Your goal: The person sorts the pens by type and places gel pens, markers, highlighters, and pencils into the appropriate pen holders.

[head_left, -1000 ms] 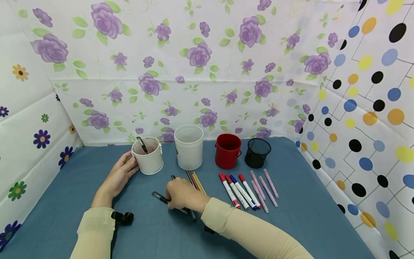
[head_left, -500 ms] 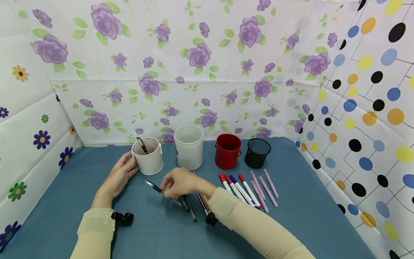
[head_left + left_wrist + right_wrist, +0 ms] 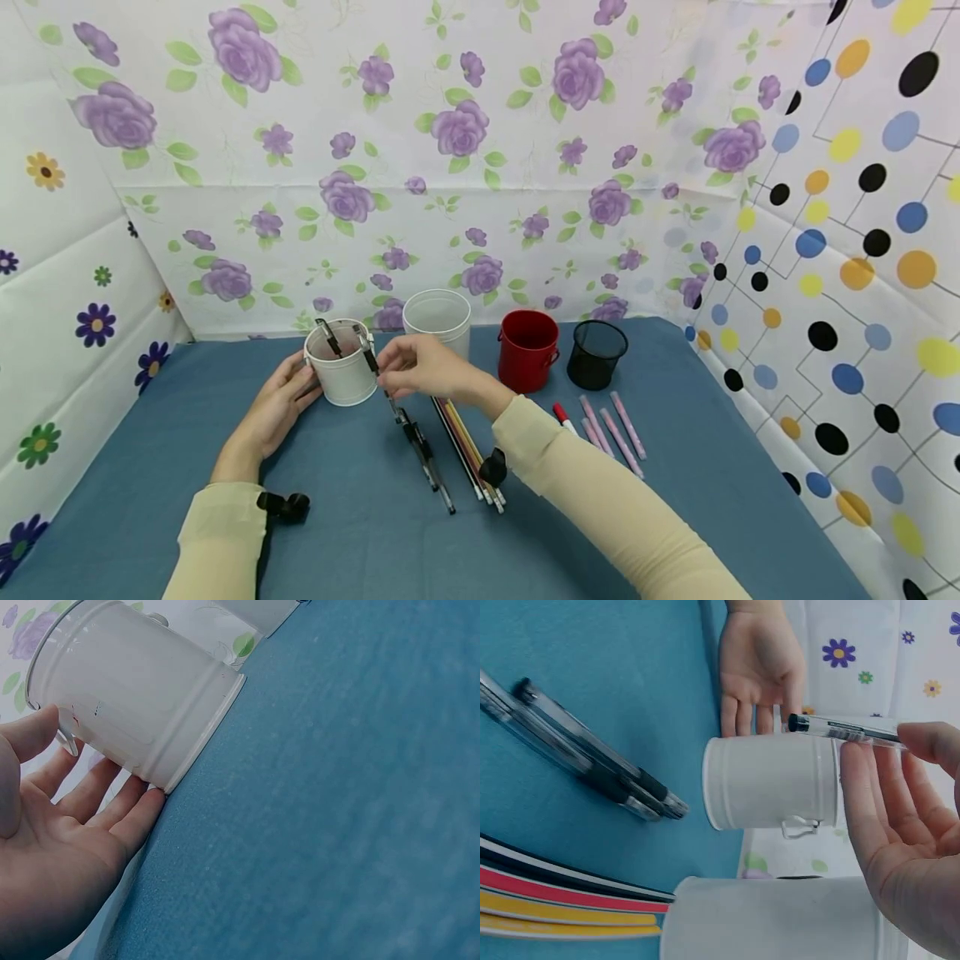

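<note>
My left hand (image 3: pixel 279 406) rests its extended fingers against the left side of a small white pail (image 3: pixel 348 382), thumb near the rim. A black-gripped gel pen (image 3: pixel 328 337) leans inside that pail. In my right hand (image 3: pixel 435 368), thumb and fingers pinch another clear gel pen (image 3: pixel 855 732), held tilted in front of the pail's right rim. Below it on the blue cloth lie several more gel pens (image 3: pixel 420 450). Pencils (image 3: pixel 468 454) in yellow, red and black lie beside them, partly behind the right wrist's camera.
A taller white bucket (image 3: pixel 442 321) stands behind my right hand. To its right are a red pail (image 3: pixel 528 354) and a black mesh cup (image 3: pixel 596 358). Pink pens (image 3: pixel 622 433) lie on the right; my right sleeve (image 3: pixel 600 500) covers most of the markers (image 3: pixel 562 414).
My right hand has picked up a gel pen from the cloth and carried it up toward the small white pail, the pen tilting more upright. My left hand stays at the pail.
</note>
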Demonstrator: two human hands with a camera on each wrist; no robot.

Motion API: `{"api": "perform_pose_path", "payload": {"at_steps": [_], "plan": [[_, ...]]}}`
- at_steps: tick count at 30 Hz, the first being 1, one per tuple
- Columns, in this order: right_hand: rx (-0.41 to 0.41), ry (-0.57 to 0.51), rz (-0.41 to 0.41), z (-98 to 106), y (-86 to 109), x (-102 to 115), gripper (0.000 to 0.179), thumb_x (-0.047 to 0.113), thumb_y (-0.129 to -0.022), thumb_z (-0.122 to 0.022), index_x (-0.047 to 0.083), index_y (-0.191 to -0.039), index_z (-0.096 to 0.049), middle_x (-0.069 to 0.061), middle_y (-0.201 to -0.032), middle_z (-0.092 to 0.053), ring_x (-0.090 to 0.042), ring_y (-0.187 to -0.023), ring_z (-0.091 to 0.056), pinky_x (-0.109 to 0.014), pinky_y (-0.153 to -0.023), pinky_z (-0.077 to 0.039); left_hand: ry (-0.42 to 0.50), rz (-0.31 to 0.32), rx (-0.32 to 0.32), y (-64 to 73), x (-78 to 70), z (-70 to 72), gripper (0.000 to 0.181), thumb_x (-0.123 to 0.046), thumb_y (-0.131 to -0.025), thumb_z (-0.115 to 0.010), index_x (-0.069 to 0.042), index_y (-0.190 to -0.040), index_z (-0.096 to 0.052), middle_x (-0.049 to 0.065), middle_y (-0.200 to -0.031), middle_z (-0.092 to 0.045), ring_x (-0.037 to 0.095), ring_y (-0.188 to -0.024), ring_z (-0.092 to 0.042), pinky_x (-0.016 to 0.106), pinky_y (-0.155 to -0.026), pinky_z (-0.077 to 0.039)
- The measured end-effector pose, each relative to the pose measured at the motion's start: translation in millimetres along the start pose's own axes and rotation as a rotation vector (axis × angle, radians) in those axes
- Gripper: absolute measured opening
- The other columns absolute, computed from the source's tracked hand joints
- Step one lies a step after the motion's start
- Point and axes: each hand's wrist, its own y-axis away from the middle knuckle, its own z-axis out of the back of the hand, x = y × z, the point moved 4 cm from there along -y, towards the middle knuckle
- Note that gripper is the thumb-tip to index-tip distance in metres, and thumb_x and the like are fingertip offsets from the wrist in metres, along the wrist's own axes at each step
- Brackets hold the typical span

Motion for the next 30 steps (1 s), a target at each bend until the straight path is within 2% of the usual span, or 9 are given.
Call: {"api": "perform_pose_path", "payload": {"at_steps": [6, 12, 14, 19, 21, 26, 30], "plan": [[-0.082, -0.003, 0.04, 6, -14.2, 11, 0.018, 0.008, -0.102, -0.073, 0.004, -0.119, -0.068, -0.009, -0.105, -0.072, -0.019, -0.089, -0.074, -0.037, -0.086, -0.067, 0.007, 0.002, -0.004, -0.3, 1.0, 1.0, 0.082, -0.046, -0.114, -0.046, -0.014, -0.172, 0.002, 0.021, -0.177, 0.001, 0.039, -0.163, -0.008, 0.056, -0.132, -0.02], [-0.173, -0.065, 0.051, 9, -31.8, 22, 0.021, 0.009, -0.102, -0.073, 0.004, -0.122, -0.068, -0.008, -0.109, -0.071, -0.018, -0.091, -0.073, -0.032, -0.085, -0.066, 0.007, 0.001, -0.001, -0.7, 1.4, 0.9, 0.082, -0.046, -0.114, -0.045, -0.013, -0.172, 0.002, 0.022, -0.177, 0.0, 0.04, -0.163, -0.008, 0.057, -0.132, -0.019], [-0.2, -0.073, 0.063, 9, -38.0, 25, 0.021, 0.009, -0.102, -0.073, 0.005, -0.122, -0.069, -0.007, -0.108, -0.072, -0.018, -0.091, -0.073, -0.034, -0.086, -0.066, 0.005, 0.0, -0.001, -1.1, 1.3, 0.5, 0.082, -0.046, -0.114, -0.045, -0.013, -0.172, 0.002, 0.022, -0.177, -0.001, 0.04, -0.163, -0.008, 0.057, -0.132, -0.02], [-0.243, -0.069, 0.085, 9, -52.0, 29, 0.019, 0.011, -0.102, -0.073, 0.006, -0.121, -0.07, -0.005, -0.107, -0.073, -0.016, -0.09, -0.073, -0.05, -0.095, -0.064, 0.0, -0.002, -0.006, -0.8, 1.9, 1.1, 0.082, -0.046, -0.114, -0.045, -0.014, -0.172, 0.002, 0.022, -0.177, -0.001, 0.04, -0.163, -0.008, 0.056, -0.132, -0.02], [-0.258, -0.06, 0.086, 9, -56.7, 29, 0.02, 0.012, -0.103, -0.073, 0.007, -0.121, -0.07, -0.004, -0.106, -0.073, -0.014, -0.09, -0.072, -0.052, -0.097, -0.062, -0.004, -0.002, -0.007, -0.8, 2.2, 1.2, 0.082, -0.047, -0.113, -0.046, -0.014, -0.172, 0.002, 0.022, -0.177, -0.002, 0.04, -0.163, -0.009, 0.056, -0.132, -0.021], [-0.315, -0.052, 0.101, 9, -65.6, 28, 0.023, 0.013, -0.103, -0.073, 0.005, -0.124, -0.069, -0.006, -0.107, -0.073, -0.015, -0.089, -0.072, -0.052, -0.096, -0.063, -0.004, -0.001, -0.001, -1.2, 1.8, 0.4, 0.083, -0.048, -0.113, -0.046, -0.015, -0.173, 0.002, 0.022, -0.177, -0.002, 0.04, -0.163, -0.009, 0.055, -0.132, -0.021], [-0.357, -0.085, 0.114, 8, -70.9, 28, 0.023, 0.011, -0.103, -0.073, 0.004, -0.124, -0.069, -0.008, -0.109, -0.073, -0.016, -0.088, -0.073, -0.052, -0.096, -0.063, 0.001, 0.002, -0.003, 0.1, 1.0, 0.8, 0.083, -0.047, -0.113, -0.046, -0.015, -0.172, 0.003, 0.022, -0.177, 0.0, 0.04, -0.163, -0.008, 0.055, -0.133, -0.021]]}}
